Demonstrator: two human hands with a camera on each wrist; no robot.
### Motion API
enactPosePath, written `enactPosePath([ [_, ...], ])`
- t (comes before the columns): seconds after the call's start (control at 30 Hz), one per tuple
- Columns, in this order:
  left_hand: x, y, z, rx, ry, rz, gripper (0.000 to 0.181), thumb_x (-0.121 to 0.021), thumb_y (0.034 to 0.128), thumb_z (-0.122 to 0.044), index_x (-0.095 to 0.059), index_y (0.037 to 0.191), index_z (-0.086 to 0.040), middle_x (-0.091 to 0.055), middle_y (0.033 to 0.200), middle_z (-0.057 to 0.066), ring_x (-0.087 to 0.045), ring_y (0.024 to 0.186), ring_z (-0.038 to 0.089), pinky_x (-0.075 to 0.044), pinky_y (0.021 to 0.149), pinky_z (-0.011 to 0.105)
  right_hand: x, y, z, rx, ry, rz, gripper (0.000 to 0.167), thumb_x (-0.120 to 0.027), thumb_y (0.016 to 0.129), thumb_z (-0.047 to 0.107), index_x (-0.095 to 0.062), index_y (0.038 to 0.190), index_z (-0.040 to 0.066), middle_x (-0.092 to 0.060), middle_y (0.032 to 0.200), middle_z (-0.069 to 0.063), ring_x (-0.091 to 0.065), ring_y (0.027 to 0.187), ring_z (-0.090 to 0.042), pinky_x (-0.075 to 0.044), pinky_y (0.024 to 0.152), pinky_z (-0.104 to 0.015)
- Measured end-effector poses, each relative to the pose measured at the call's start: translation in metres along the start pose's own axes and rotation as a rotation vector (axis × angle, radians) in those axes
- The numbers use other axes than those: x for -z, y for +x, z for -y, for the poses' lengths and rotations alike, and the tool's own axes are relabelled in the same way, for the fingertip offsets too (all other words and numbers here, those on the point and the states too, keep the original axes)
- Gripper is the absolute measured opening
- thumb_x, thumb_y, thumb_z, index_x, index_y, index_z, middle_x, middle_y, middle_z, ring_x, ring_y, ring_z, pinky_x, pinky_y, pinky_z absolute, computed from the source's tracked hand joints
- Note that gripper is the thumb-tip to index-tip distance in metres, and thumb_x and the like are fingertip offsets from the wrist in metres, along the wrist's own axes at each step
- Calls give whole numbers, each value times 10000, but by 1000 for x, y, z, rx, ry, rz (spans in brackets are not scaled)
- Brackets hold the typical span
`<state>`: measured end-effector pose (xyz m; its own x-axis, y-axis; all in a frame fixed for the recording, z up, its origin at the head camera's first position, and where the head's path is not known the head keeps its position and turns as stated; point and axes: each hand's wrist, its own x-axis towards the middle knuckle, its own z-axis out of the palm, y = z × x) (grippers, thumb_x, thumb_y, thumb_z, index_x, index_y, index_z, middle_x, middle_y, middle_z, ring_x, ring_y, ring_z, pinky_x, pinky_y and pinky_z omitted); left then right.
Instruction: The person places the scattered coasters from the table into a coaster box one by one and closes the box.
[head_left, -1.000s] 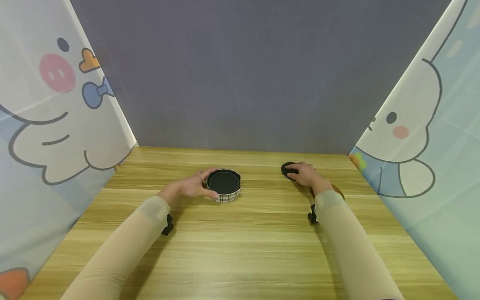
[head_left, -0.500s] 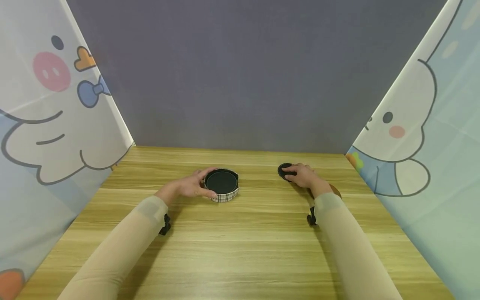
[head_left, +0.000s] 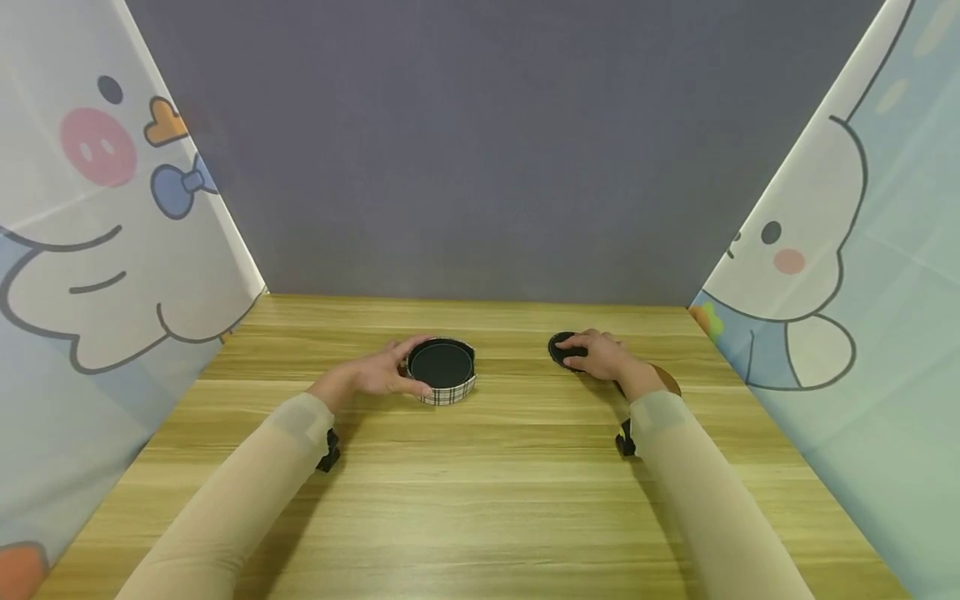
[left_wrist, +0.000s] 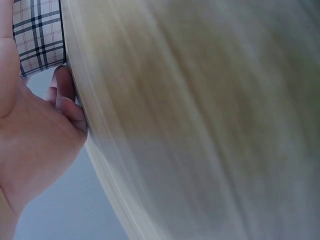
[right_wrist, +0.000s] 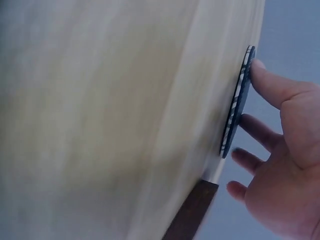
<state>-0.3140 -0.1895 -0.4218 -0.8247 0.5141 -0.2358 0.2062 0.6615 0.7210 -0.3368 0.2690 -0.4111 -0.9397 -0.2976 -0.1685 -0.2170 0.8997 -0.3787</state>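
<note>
In the head view, a round coaster holder (head_left: 452, 394) with a plaid outer wall and a notch on its right side stands on the table, left of centre. A black round face (head_left: 442, 364) shows inside it. My left hand (head_left: 375, 372) grips the holder's left side, thumb in front and fingers behind; the left wrist view shows its plaid wall (left_wrist: 39, 35). To the right, a thin black coaster (head_left: 559, 343) with a patterned edge lies on the table. My right hand (head_left: 606, 357) rests thumb and fingertips on its top face, partly covering it; the right wrist view shows its edge (right_wrist: 235, 107).
A brown flat piece with a rounded edge (head_left: 667, 380) lies behind my right wrist, mostly hidden by it. The wood-grain table (head_left: 480, 492) ends at a grey back panel (head_left: 480, 167). Cartoon-printed cloths (head_left: 67, 250) stand at both sides.
The black coaster has slid a little toward me and slightly left under my right fingertips. My left hand and the holder stay in place; the head view has shifted slightly.
</note>
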Motion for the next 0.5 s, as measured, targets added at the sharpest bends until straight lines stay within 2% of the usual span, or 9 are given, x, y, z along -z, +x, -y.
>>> enactPosePath([
  [0.23,0,-1,2,-2,6,-8,1156,-868,928,-556,-124,1782,-321,-216,1703,302,-324,1538,575,-274,1232,777,0,4,-3,7,59,17,460,-621,1143,325,-596,1586,203,-276,1741,-271,-322,1582,-560,-98,1233,-842],
  [0.5,0,0,0,-11,-7,-1,1157,-869,930,-550,-118,1782,-328,-193,1712,293,-342,1524,557,-275,1233,772,1,-1,1,44,29,38,460,-662,1120,368,-633,1558,230,-337,1701,-273,-322,1552,-592,-116,1206,-870],
])
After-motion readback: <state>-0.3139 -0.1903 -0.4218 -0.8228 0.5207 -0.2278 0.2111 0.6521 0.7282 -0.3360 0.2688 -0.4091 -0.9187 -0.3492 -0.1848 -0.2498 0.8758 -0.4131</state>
